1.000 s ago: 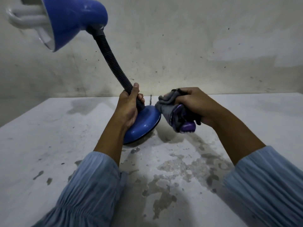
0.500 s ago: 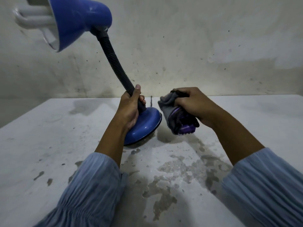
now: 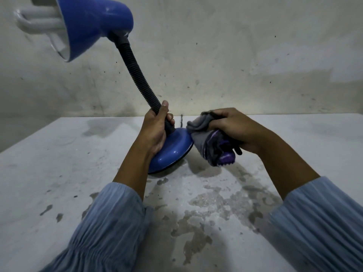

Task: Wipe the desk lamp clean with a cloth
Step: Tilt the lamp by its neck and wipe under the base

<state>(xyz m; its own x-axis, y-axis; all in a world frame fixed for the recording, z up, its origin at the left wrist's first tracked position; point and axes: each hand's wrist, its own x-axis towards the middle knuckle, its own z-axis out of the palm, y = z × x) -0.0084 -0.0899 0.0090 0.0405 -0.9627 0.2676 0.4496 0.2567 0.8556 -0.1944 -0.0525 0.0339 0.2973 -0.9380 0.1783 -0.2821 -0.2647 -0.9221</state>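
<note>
Left of the lamp's base and high above it, shade [image 3: 94,26] points away to the left, white coiled bulb [image 3: 37,20] poking out of its mouth. Black ribbed neck [image 3: 137,75] slopes down from the shade toward the base.

Left hand [image 3: 155,132] wrapped round the bottom of the neck just above the base, thumb lying up along it, fingers curled behind. Blue sleeve [image 3: 110,222] trails back to the near edge.

Base [image 3: 172,152], blue and glossy, tipped up on its near-left edge; the far-right side looks lifted off the table [image 3: 59,163], with shadow beneath it. Table top white, stained and flaking on the near side of the base.

Right of the base: cloth [image 3: 212,146], grey with purple, bunched up, its grey fold touching the base's right rim. Right hand [image 3: 235,128] clamped over the cloth from above, fingers curled into the wad.

Step in hand, as I read it: wiping the base, working along its right rim while the other hand steadies and tilts the lamp. Neck and shade look not yet reached in this pass, though I cannot tell from here.

Next move calls for a firm hold on the neck so the tilted lamp does not swing, and the cloth dragged round the rim and over the dome of the base.
</note>
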